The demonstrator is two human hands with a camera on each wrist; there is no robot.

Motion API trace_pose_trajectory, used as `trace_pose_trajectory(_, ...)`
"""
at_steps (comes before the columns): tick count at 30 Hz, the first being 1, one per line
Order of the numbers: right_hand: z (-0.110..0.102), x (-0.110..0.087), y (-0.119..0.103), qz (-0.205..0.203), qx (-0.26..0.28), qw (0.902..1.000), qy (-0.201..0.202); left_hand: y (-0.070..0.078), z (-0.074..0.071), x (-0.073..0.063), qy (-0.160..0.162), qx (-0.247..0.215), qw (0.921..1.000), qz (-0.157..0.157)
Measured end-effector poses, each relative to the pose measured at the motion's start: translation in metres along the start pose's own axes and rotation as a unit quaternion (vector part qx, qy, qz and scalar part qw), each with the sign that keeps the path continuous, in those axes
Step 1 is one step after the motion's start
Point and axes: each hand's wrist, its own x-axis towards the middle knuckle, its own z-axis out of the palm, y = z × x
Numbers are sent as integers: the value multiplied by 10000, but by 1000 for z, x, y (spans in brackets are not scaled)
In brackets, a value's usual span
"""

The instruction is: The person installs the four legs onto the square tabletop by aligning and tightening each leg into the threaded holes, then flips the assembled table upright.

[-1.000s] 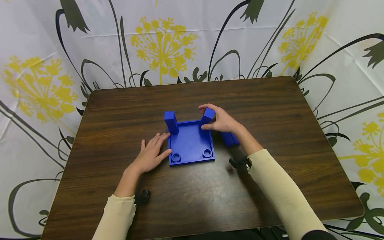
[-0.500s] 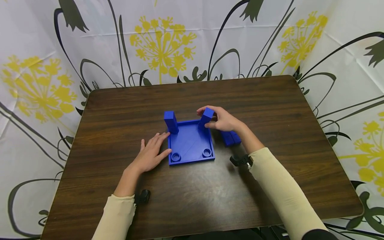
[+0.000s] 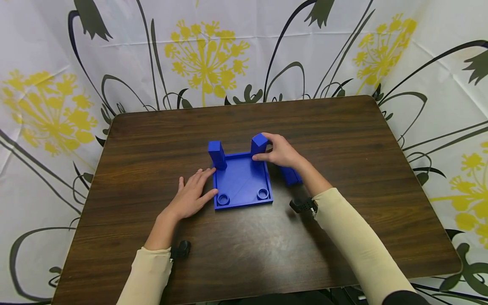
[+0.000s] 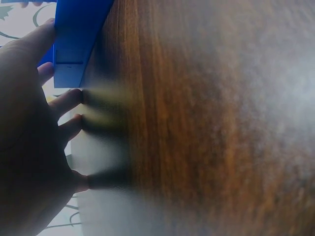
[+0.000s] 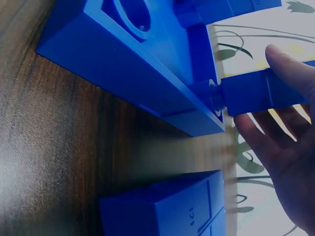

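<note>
A blue square tray-like base (image 3: 242, 182) lies on the table, with round sockets at its two near corners. My right hand (image 3: 281, 151) grips a blue square post (image 3: 259, 144) at the far right corner. In the right wrist view the post's narrow end sits at the corner socket (image 5: 214, 98), with part of its neck still showing. A second blue post (image 3: 217, 155) stands upright in the far left corner. On the left side, my left hand (image 3: 194, 192) lies with fingers spread, its thumb and a finger touching the base's edge.
Two more blue posts (image 3: 291, 176) lie side by side on the brown wooden table (image 3: 152, 140), right of the base and partly under the right forearm. A flower-patterned curtain (image 3: 244, 55) hangs behind the table.
The post in my right hand has turned about its length and stands straighter. My right fingers have shifted round it. The left hand and the base have stayed put.
</note>
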Motion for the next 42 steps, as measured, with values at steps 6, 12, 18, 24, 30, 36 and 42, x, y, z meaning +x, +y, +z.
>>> trace_pose_trajectory(6,5,0,-1,165,-229,9988,392,0,0,1,20,-8,10000,27)
trace_pose_trajectory(12,12,3,-1,261,-284,9959,824,-1,0,1,-7,9,10000,2)
trace_pose_trajectory(18,18,4,-1,434,-400,9908,1218,-1,0,0,-49,13,10000,-11)
trace_pose_trajectory(24,23,5,-2,617,-351,9850,1573,-2,0,1,-72,2,10000,-18)
trace_pose_trajectory(30,26,5,-3,890,-445,9830,1546,-2,-1,1,-41,4,10000,6)
trace_pose_trajectory(36,26,2,-4,976,-900,9798,1495,-2,-1,1,-53,-11,10000,5)
trace_pose_trajectory(42,23,1,-2,584,-357,9904,1199,-1,0,1,-56,-22,10000,-30)
